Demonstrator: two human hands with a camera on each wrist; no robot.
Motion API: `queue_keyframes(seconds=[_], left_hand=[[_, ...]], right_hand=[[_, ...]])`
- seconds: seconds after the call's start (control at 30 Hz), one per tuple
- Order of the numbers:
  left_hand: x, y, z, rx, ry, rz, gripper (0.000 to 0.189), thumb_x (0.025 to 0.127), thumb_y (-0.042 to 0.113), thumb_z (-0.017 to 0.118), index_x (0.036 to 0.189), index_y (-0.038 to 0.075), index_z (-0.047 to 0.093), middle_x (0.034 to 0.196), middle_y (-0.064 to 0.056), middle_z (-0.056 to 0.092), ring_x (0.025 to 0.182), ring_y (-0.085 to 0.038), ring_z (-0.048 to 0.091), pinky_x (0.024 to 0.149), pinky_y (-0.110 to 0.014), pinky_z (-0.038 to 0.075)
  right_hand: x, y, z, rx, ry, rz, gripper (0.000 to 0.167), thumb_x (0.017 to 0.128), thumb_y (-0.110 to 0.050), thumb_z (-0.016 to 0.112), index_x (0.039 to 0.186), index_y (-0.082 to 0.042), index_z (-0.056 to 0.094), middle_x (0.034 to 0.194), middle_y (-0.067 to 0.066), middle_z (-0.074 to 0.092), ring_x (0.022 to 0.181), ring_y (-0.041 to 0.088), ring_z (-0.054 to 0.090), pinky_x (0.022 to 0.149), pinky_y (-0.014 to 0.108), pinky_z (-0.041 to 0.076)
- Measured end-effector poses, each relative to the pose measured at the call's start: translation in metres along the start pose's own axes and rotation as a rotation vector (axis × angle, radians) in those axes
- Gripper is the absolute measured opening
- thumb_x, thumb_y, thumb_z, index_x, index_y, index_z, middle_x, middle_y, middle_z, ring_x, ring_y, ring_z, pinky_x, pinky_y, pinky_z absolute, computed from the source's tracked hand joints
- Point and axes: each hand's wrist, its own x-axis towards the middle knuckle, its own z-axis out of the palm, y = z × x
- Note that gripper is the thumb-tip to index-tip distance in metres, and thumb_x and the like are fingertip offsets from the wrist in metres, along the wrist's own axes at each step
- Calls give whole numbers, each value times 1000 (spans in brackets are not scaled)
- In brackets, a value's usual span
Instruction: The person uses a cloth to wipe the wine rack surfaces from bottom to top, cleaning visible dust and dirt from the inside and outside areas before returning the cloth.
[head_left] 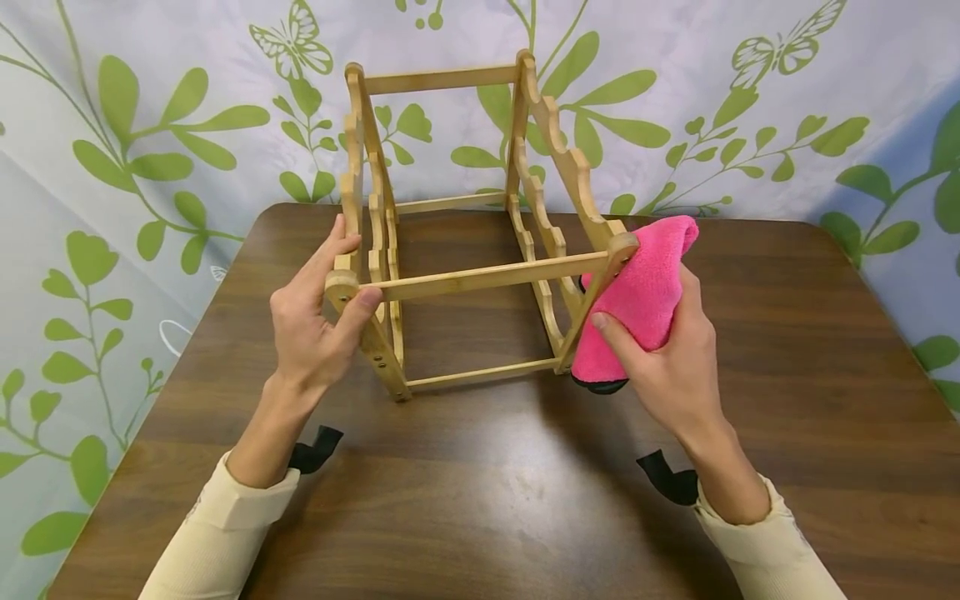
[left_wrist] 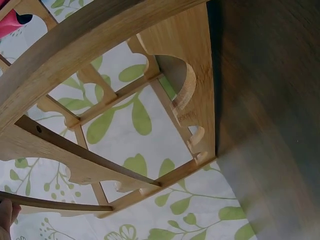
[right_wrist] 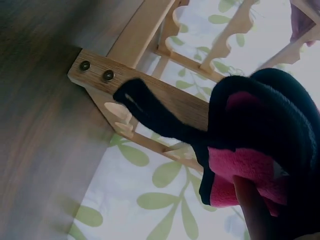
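Note:
A light wooden rack [head_left: 487, 277] with scalloped side rails stands on the brown table, tilted slightly in the head view. My left hand [head_left: 311, 321] grips its near left top corner, thumb over the front bar and fingers along the outer side. In my right hand [head_left: 678, 367] is a folded pink cloth [head_left: 637, 292] with dark edging, pressed against the rack's near right post. The right wrist view shows the cloth's black trim and hanging loop [right_wrist: 150, 110] beside that post, which has two screws near its foot. Part of the cloth lies hidden behind the post.
The brown wooden table [head_left: 480, 500] extends around the rack. Behind it hangs a pale curtain [head_left: 187, 125] printed with green leaves and butterflies. Black straps [head_left: 315, 450] stick out at both wrists. A thin white loop [head_left: 174, 335] shows by the table's left edge.

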Motion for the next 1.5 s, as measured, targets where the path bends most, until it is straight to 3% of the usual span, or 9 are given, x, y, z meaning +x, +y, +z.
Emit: queue_keyframes(seconds=[0.27, 0.53, 0.77, 1.03, 1.2, 1.33, 1.4, 1.5], left_hand=[[-3, -3, 7, 3, 95, 32, 78, 92, 64, 57, 109, -12, 67, 125, -22, 62, 102, -43, 65, 97, -30, 48], [-6, -5, 13, -3, 186, 84, 81, 93, 63, 55, 102, -16, 66, 117, -28, 64, 108, -40, 64, 96, -35, 50], [-3, -9, 9, -30, 172, 101, 80, 94, 62, 55, 103, -16, 66, 116, -27, 65, 109, -40, 64, 95, -33, 50], [-1, -14, 5, -50, 149, 96, 80, 93, 62, 55, 103, -17, 65, 117, -27, 64, 111, -39, 62, 97, -35, 49], [1, -17, 3, -73, 137, 83, 80, 93, 63, 55, 105, -16, 65, 119, -26, 64, 113, -39, 62, 88, -22, 50], [2, -18, 2, -81, 118, 77, 80, 93, 63, 56, 105, -15, 66, 119, -25, 64, 114, -38, 62, 88, -22, 50], [2, -19, 1, -85, 113, 77, 81, 92, 64, 56, 105, -15, 66, 118, -26, 64, 114, -39, 61, 95, -30, 50], [2, -21, 0, -92, 115, 84, 82, 92, 64, 56, 103, -16, 66, 116, -28, 64, 113, -40, 62, 96, -32, 49]], right_hand=[[-2, 2, -2, -22, -75, 100, 73, 78, 3, 81, 139, 2, 42, 120, 7, 61, 100, 12, 61, 78, 15, 51], [-5, 3, -3, -31, -72, 99, 65, 79, 3, 78, 135, 5, 44, 117, 9, 61, 99, 12, 61, 77, 15, 51], [-8, 1, -5, -24, -90, 83, 66, 77, 6, 79, 133, 7, 44, 117, 10, 60, 99, 12, 61, 76, 15, 52], [-9, 3, -5, 24, -153, 127, 68, 77, 9, 78, 134, 6, 41, 116, 6, 59, 99, 14, 61, 76, 17, 53], [-11, 8, -3, 19, -206, 144, 69, 78, 8, 78, 135, 5, 39, 119, 9, 60, 100, 14, 61, 77, 18, 53], [-16, 13, -3, -18, -271, 167, 69, 80, 5, 79, 137, 3, 39, 117, 11, 61, 98, 17, 62, 75, 17, 53], [-17, 15, -4, -36, -291, 156, 68, 80, 5, 78, 136, 3, 41, 116, 13, 62, 97, 21, 63, 75, 16, 52], [-16, 18, -8, -67, -302, 89, 65, 78, 9, 77, 134, 4, 45, 114, 13, 62, 95, 21, 62, 74, 15, 51]])
